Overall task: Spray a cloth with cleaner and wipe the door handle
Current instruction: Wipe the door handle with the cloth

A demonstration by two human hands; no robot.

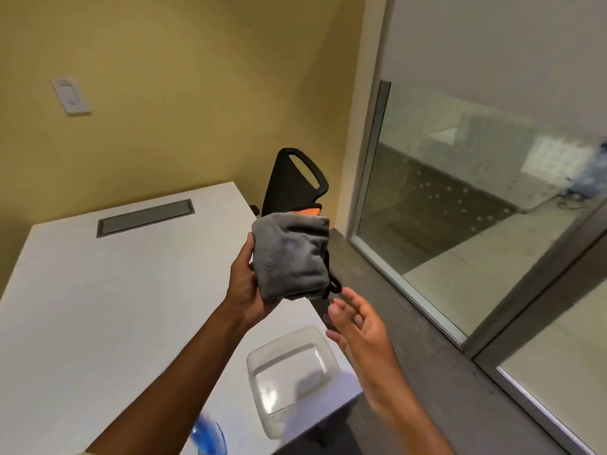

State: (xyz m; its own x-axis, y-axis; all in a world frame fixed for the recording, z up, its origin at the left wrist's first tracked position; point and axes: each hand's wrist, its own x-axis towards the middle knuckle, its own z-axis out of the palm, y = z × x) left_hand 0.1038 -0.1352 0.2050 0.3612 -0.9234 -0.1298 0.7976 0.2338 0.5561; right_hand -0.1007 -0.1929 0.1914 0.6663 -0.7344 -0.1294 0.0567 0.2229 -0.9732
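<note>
Above a white table (82, 307), a folded grey cloth (290, 256) is gripped by the left hand (244, 287); the right hand (359, 326) is spread empty. Cloth is best held flat for spraying.

Both forearms bare, reaching fwd from bottom of view. Left hand (244, 285) raised at mid-frame, wrist bent slightly back, thumb on near side and fingers wrapped behind a folded grey cloth (292, 257), gripping it upright. Right hand (359, 326) lower and just right of left, empty, palm turned inward toward left hand, fingers loosely spread and slightly curled, tips near the cloth's lower edge, not touching. Some motion blur.
</note>
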